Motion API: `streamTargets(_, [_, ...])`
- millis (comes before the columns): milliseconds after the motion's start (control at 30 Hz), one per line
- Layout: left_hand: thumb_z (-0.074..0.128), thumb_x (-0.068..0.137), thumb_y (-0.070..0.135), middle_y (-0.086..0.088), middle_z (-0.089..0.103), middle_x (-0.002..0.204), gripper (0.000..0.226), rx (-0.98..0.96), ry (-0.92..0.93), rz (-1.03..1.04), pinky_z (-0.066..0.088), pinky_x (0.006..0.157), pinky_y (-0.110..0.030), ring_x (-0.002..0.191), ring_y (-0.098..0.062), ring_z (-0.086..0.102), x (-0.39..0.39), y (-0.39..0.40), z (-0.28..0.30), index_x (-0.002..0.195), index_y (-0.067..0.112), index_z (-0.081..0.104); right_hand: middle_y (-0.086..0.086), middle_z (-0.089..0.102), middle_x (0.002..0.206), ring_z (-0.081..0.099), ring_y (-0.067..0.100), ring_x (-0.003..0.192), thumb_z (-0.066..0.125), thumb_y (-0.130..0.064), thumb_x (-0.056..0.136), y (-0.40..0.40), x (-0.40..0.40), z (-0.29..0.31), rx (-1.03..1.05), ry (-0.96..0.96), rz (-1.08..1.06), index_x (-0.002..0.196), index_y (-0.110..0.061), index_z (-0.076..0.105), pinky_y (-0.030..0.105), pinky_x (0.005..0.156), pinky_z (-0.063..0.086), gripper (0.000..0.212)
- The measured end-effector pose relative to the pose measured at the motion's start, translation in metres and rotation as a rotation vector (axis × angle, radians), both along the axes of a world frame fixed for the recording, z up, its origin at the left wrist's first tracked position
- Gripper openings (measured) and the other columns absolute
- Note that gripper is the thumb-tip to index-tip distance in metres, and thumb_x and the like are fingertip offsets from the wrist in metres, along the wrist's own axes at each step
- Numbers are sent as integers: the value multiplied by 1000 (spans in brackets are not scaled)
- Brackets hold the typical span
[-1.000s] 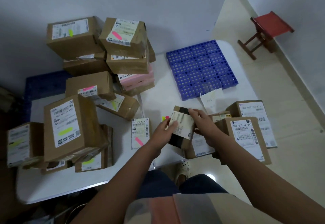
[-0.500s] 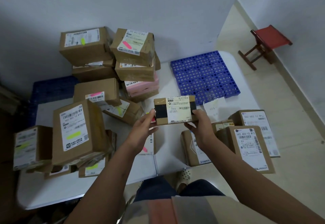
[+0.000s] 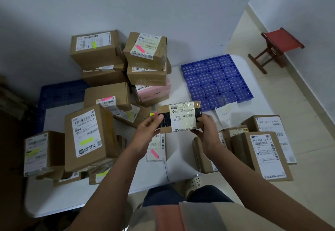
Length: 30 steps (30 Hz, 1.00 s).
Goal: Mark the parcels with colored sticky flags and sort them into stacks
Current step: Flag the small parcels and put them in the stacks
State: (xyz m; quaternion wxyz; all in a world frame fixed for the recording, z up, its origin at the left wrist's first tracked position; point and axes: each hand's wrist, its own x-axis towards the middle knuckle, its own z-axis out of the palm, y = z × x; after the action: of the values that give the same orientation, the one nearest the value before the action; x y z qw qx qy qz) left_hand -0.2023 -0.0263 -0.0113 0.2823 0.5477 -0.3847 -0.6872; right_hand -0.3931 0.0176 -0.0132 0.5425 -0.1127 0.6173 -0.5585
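A small brown parcel (image 3: 181, 116) with black tape and a white label is held up level above the white table (image 3: 181, 162). My left hand (image 3: 147, 131) grips its left end and also holds a pad of yellow and pink sticky flags (image 3: 153, 113). My right hand (image 3: 204, 129) grips the right end. Flagged parcels stand stacked on the left: yellow-flagged boxes (image 3: 88, 136) in front, a pink-flagged stack (image 3: 146, 49) at the back. A flat pink-flagged parcel (image 3: 156, 147) lies under the hands. Unflagged boxes (image 3: 262, 154) stand on the right.
A blue perforated plastic pallet (image 3: 215, 80) lies on the far right of the table, with a white paper slip (image 3: 224, 111) in front of it. A red stool (image 3: 279, 44) stands on the tiled floor by the right wall. A darker blue pallet (image 3: 59, 93) sits at the left.
The small parcel was lifted from the boxes on the right, turned label-up and held level; since half a second ago it has stayed much the same, with the view shifted down.
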Motion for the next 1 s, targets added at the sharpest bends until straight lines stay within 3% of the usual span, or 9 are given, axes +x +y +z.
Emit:
streamTargets(233, [68,75,54,-4,74,110,59,27,-4,-7,50,101,-39,106,-22,69,7,-3,1,121,18,67,17,60,108,57,25,99,43,-7,95,-3,3,-4,5,27,28,110,-4,48,29,69,55,16])
streamTargets(367, [60,88,52,-1,74,105,42,46,-98,82,54,83,-29,100,-17,70,12,-2,-2,116,21,68,15,62,110,60,20,98,45,-11,98,-1,7,-14,46,52,40,109,-7,48,30,75,55,12])
streamTargets(433, [54,98,40,1,71,104,29,47,-191,193,50,72,-21,95,-12,67,19,-1,-10,114,19,67,15,62,111,63,21,100,49,-15,99,2,10,-23,131,20,56,114,-8,47,33,83,56,17])
streamTargets(533, [49,102,11,-5,64,106,18,43,-266,238,48,71,-14,87,-10,60,34,4,-23,113,12,63,17,62,113,65,24,100,56,-18,97,8,25,-41,297,-11,171,121,-5,46,38,89,56,29])
streamTargets(700, [51,100,3,-7,65,107,24,66,-296,223,50,74,-19,90,-17,62,59,25,-40,101,22,66,21,57,121,61,29,106,56,-12,98,12,60,-65,379,-39,310,129,0,42,36,87,55,36])
streamTargets(833, [57,95,-1,-3,63,110,36,117,-301,169,58,79,-30,90,-15,67,67,36,-43,113,31,60,15,57,116,59,26,103,51,-11,100,5,74,-72,373,47,372,132,0,45,38,91,52,35])
streamTargets(933, [62,88,-8,-13,60,117,62,134,-251,175,58,71,-27,87,-18,69,68,36,-44,133,32,47,10,58,119,57,23,105,50,-15,100,2,78,-79,403,141,423,137,-8,48,38,94,51,37])
streamTargets(1000, [64,87,-7,-15,61,114,69,160,-205,189,58,73,-28,92,-22,70,68,35,-43,137,34,41,9,55,129,53,25,116,52,-22,99,4,77,-81,433,255,443,139,-15,47,39,99,47,41])
